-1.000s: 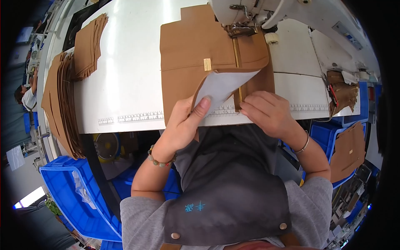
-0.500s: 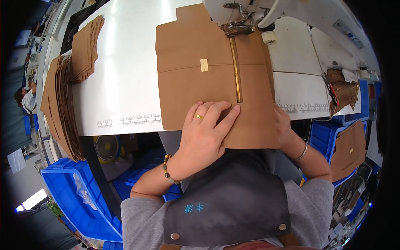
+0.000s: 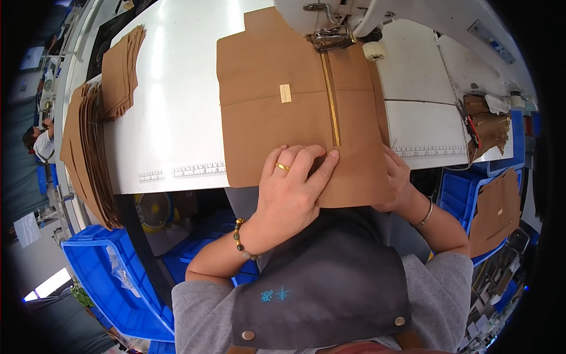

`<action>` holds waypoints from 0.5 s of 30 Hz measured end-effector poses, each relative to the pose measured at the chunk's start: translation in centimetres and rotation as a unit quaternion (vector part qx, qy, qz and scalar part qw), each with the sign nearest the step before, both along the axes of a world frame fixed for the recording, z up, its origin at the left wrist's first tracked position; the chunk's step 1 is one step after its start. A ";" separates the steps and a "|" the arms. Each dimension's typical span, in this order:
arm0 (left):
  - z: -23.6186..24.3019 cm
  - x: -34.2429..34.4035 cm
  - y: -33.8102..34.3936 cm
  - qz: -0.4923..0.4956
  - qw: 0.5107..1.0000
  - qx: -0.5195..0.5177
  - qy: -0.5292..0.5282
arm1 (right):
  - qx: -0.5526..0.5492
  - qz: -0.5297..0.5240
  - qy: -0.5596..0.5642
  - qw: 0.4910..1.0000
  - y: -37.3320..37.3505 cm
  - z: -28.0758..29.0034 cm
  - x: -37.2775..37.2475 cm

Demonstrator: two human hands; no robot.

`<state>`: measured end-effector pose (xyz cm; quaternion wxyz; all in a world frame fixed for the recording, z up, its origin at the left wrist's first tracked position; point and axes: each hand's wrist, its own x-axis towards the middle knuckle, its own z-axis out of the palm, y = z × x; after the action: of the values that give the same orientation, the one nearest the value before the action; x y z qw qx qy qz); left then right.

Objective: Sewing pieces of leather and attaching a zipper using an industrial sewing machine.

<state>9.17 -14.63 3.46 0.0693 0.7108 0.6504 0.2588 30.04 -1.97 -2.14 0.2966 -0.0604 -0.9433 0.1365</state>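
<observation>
Brown panel (image 3: 259, 130) is lying centre frame, zipper (image 3: 331, 106) already sitting in its slot, top end at presser foot (image 3: 330, 39); lower end seemingly unsewn. Left hand (image 3: 289, 186) is pressing down, fingers loosely spread; right hand (image 3: 398, 180) is partly hiding, can't tell grip.

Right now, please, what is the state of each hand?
Left hand: curled on the brown panel, by the zipper; pinching cannot be told.
Right hand: at panel's right edge, partly hidden; grip cannot be told.

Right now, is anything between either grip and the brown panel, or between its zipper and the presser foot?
Nothing visible: the left grip rests on the brown panel, the right grip is partly hidden at its right edge, and the zipper reaches the presser foot.
</observation>
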 end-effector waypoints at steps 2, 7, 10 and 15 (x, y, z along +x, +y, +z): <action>-0.3 -0.1 0.0 -0.002 1.000 0.006 0.008 | -0.001 0.001 0.003 1.000 0.0 -0.1 0.0; -0.2 -0.1 0.0 -0.007 1.000 0.008 0.017 | -0.023 0.003 -0.007 1.000 0.1 -0.3 0.3; -0.1 -0.1 -0.1 -0.012 1.000 -0.008 0.023 | -0.008 0.008 -0.003 1.000 0.1 0.0 0.1; 1.1 -0.1 -0.2 -0.036 0.994 -0.068 0.072 | -0.010 0.002 -0.014 1.000 0.1 0.3 0.6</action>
<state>9.03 -14.83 4.58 0.0796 0.7444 0.6435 0.1593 30.67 -1.90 -1.83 0.2825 -0.0635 -0.9460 0.1461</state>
